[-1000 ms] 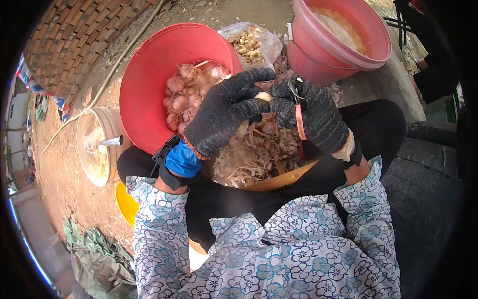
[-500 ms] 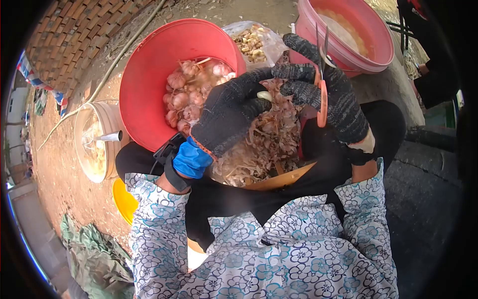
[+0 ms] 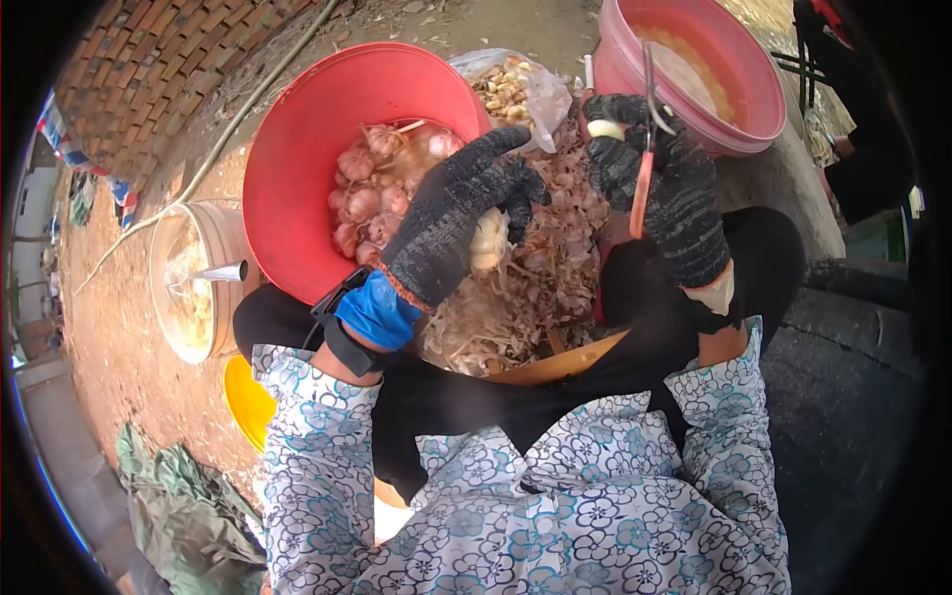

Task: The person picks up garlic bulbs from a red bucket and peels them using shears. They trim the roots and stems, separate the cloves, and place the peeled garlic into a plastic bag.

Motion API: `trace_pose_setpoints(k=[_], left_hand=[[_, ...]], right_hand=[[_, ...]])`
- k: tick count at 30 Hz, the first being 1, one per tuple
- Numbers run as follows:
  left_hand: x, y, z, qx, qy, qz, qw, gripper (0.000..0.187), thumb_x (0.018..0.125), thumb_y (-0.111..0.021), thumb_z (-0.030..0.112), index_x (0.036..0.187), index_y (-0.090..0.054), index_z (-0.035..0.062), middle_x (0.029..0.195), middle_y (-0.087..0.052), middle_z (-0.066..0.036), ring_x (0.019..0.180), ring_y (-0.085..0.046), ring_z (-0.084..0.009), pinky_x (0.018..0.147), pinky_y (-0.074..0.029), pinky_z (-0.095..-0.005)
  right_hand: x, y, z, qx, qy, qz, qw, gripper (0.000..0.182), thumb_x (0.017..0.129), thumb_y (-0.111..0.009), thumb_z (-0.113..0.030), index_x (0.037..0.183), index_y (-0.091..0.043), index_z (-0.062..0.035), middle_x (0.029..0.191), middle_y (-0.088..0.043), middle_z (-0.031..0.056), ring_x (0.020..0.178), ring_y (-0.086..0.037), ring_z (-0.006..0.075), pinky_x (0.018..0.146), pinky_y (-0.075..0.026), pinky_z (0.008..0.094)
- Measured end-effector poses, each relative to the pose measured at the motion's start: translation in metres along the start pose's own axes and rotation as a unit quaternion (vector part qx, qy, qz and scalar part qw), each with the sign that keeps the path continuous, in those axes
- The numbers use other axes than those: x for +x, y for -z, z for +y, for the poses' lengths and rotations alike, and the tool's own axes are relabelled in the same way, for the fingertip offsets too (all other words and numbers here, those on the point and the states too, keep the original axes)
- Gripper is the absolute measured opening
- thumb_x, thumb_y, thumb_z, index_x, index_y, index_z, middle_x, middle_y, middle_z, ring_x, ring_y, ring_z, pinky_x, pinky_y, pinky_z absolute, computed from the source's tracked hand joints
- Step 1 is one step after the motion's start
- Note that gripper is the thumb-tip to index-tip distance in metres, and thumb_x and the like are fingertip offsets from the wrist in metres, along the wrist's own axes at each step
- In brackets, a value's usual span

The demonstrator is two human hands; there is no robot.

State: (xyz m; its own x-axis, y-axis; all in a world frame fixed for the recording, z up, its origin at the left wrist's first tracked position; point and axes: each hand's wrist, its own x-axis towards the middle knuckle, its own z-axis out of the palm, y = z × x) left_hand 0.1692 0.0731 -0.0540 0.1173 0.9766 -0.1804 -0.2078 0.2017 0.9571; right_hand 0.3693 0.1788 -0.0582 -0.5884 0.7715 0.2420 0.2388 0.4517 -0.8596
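In a dark knit glove, my left hand (image 3: 451,213) is curled round a partly peeled garlic bulb (image 3: 488,241), its index finger stretched out above. My right hand (image 3: 669,188), gloved alike, grips scissors (image 3: 643,193) with an orange handle, blades pointing up and away. A pale peeled garlic clove (image 3: 605,129) is pinched between that hand's thumb and fingers. Below both hands lies a heap of dry garlic skins (image 3: 540,288). Whole bulbs (image 3: 362,203) sit in water in the red bucket (image 3: 288,169), beside my left hand.
A clear plastic bag (image 3: 545,99) of cloves lies beyond the hands. At the right back stands a pink tub (image 3: 739,139) of liquid. A white bucket (image 3: 220,233) with a metal cylinder is at the left. Another person's dark sleeve (image 3: 873,169) shows at right.
My hands have moved apart. The clove, earlier between them, is now in my right hand, which has shifted slightly right. My left hand has turned, bringing the bulb into view.
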Motion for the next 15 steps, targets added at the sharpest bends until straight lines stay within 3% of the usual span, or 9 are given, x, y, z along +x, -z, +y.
trace_pose_setpoints(k=[3, 5, 6, 7, 8, 9, 11, 13, 15], left_hand=[[0.008, -0.006, -0.004, -0.069, -0.084, 0.040, 0.993, 0.044, 0.086, -0.050, 0.006, 0.128, -0.039, 0.0035, 0.104, -0.058, -0.006, 0.088, -0.055, -0.0106, 0.077, -0.046, -0.0232], [0.011, -0.007, 0.003, -0.069, -0.043, 0.070, 0.994, 0.042, 0.088, -0.047, 0.010, 0.129, -0.039, 0.0041, 0.108, -0.057, -0.008, 0.089, -0.055, -0.0128, 0.080, -0.045, -0.0260], [0.015, -0.005, -0.002, -0.162, -0.062, 0.066, 0.983, 0.042, 0.088, -0.046, 0.012, 0.129, -0.039, 0.0044, 0.110, -0.056, -0.008, 0.090, -0.055, -0.0131, 0.080, -0.046, -0.0264], [0.016, -0.003, -0.005, -0.253, -0.080, 0.063, 0.962, 0.042, 0.089, -0.046, 0.014, 0.129, -0.038, 0.0046, 0.111, -0.055, -0.008, 0.091, -0.055, -0.0135, 0.080, -0.046, -0.0267], [0.017, -0.002, -0.008, -0.252, -0.081, 0.066, 0.962, 0.042, 0.089, -0.046, 0.014, 0.129, -0.038, 0.0046, 0.111, -0.055, -0.008, 0.091, -0.055, -0.0135, 0.080, -0.046, -0.0267], [0.017, -0.001, -0.010, -0.224, -0.116, 0.094, 0.963, 0.042, 0.089, -0.046, 0.016, 0.129, -0.038, 0.0046, 0.111, -0.055, -0.008, 0.091, -0.055, -0.0135, 0.080, -0.047, -0.0269], [0.017, -0.003, -0.011, -0.195, -0.143, 0.119, 0.963, 0.043, 0.089, -0.047, 0.017, 0.129, -0.038, 0.0046, 0.112, -0.054, -0.008, 0.091, -0.055, -0.0134, 0.080, -0.047, -0.0272], [0.017, -0.009, -0.006, -0.280, -0.113, 0.147, 0.942, 0.042, 0.085, -0.054, 0.011, 0.124, -0.041, 0.0034, 0.110, -0.054, -0.006, 0.093, -0.055, -0.0123, 0.078, -0.048, -0.0255], [0.012, -0.014, -0.006, -0.293, -0.092, 0.156, 0.939, 0.039, 0.087, -0.050, 0.012, 0.124, -0.041, 0.0028, 0.110, -0.053, -0.006, 0.096, -0.054, -0.0117, 0.078, -0.047, -0.0253]], right_hand=[[0.029, 0.043, -0.019, -0.216, 0.030, 0.220, 0.951, 0.032, 0.085, -0.054, -0.006, 0.116, -0.049, -0.0015, 0.089, -0.063, 0.0100, 0.081, -0.059, 0.0152, 0.069, -0.046, 0.0280], [0.021, 0.054, -0.009, -0.270, 0.072, 0.209, 0.937, 0.032, 0.085, -0.054, -0.007, 0.116, -0.049, -0.0007, 0.087, -0.062, 0.0079, 0.078, -0.058, 0.0143, 0.068, -0.046, 0.0262], [0.017, 0.054, -0.005, -0.322, 0.114, 0.195, 0.920, 0.031, 0.085, -0.055, -0.008, 0.115, -0.049, 0.0002, 0.085, -0.062, 0.0058, 0.076, -0.058, 0.0135, 0.067, -0.046, 0.0243], [0.003, 0.030, -0.017, 0.005, 0.024, 0.168, 0.985, 0.020, 0.084, -0.047, 0.001, 0.103, -0.054, 0.0010, 0.088, -0.061, 0.0095, 0.078, -0.058, 0.0156, 0.070, -0.046, 0.0278], [-0.003, 0.006, -0.016, 0.139, -0.046, 0.101, 0.984, 0.020, 0.083, -0.045, 0.004, 0.102, -0.053, 0.0011, 0.085, -0.060, 0.0082, 0.077, -0.056, 0.0142, 0.070, -0.045, 0.0281], [-0.015, -0.015, -0.026, 0.216, -0.071, 0.061, 0.972, 0.022, 0.081, -0.049, 0.002, 0.103, -0.053, 0.0002, 0.082, -0.060, 0.0115, 0.073, -0.058, 0.0204, 0.068, -0.046, 0.0314], [-0.025, -0.046, -0.031, -0.067, 0.092, 0.012, 0.993, 0.028, 0.077, -0.053, -0.001, 0.105, -0.052, -0.0011, 0.082, -0.059, 0.0164, 0.072, -0.059, 0.0300, 0.064, -0.047, 0.0366], [-0.029, -0.065, -0.029, -0.081, 0.064, 0.008, 0.995, 0.033, 0.074, -0.056, -0.005, 0.106, -0.051, -0.0027, 0.081, -0.057, 0.0192, 0.072, -0.057, 0.0362, 0.061, -0.046, 0.0412], [-0.027, -0.066, -0.034, -0.077, 0.081, 0.030, 0.993, 0.034, 0.074, -0.055, -0.005, 0.107, -0.050, -0.0031, 0.080, -0.057, 0.0181, 0.071, -0.057, 0.0354, 0.061, -0.045, 0.0415]])
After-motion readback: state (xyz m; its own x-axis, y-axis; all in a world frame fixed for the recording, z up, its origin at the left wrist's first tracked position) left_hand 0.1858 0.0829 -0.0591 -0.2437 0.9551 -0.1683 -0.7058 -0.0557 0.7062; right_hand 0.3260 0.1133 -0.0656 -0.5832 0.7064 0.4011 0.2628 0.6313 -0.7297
